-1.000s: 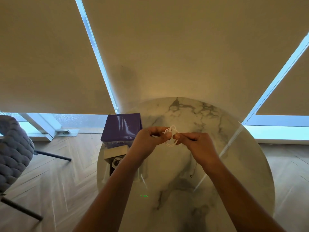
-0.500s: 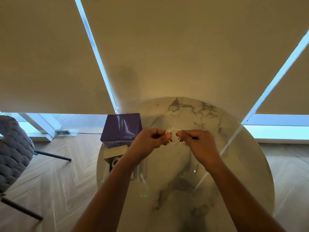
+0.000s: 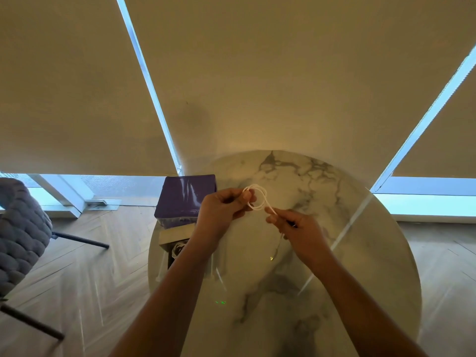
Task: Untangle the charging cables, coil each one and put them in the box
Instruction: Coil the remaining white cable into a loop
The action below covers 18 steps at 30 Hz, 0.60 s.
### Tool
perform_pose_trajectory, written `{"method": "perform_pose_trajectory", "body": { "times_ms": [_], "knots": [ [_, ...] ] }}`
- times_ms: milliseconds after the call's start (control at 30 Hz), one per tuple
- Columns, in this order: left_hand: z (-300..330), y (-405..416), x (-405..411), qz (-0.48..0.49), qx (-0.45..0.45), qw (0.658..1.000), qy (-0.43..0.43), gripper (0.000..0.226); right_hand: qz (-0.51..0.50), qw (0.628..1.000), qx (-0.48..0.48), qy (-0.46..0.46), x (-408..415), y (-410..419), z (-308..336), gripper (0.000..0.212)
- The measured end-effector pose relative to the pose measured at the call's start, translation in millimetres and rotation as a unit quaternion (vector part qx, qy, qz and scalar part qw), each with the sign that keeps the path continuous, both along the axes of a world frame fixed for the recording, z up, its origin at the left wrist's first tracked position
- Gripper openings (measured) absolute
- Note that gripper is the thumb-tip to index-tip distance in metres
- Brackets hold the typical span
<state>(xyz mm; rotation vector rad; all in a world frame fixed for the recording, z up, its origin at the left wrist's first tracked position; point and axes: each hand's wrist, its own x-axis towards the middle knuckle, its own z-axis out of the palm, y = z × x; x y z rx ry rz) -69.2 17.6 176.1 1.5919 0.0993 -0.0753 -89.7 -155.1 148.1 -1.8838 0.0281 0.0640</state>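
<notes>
White charging cable, thin and round, is what we've got going, held up over the round white marble tabletop, so here's the scene left to right. Far left there's a grey woven chair on the wood floor. On the tabletop's left edge sits a glossy purple box lid, and just nearer to us the open box with what looks like a coiled white cable already in it, so it's parked within easy reach for drop-offs, we'd guess. Our left hand has its fingers curled, pinching the small loops together so the coil doesn't spring open. Our right hand pinches the loose tail, feeding it round, with the plug end dangling below.
</notes>
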Motion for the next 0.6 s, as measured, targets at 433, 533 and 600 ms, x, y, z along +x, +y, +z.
{"method": "perform_pose_trajectory", "body": {
  "times_ms": [433,533,600],
  "knots": [
    [2.7,8.0,-7.0,-0.003,-0.064,0.996,0.065,0.011,-0.012,0.976,0.189,0.11,1.7,4.1,-10.9,0.019],
    [2.3,9.0,-7.7,-0.036,-0.039,0.996,0.071,0.01,-0.095,0.95,0.288,0.077,9.2,-2.1,-1.5,0.02],
    [0.6,7.7,-8.7,-0.062,-0.015,0.995,0.072,0.011,-0.102,0.935,0.332,0.073,13.0,-4.5,3.9,0.021]
  ]
}}
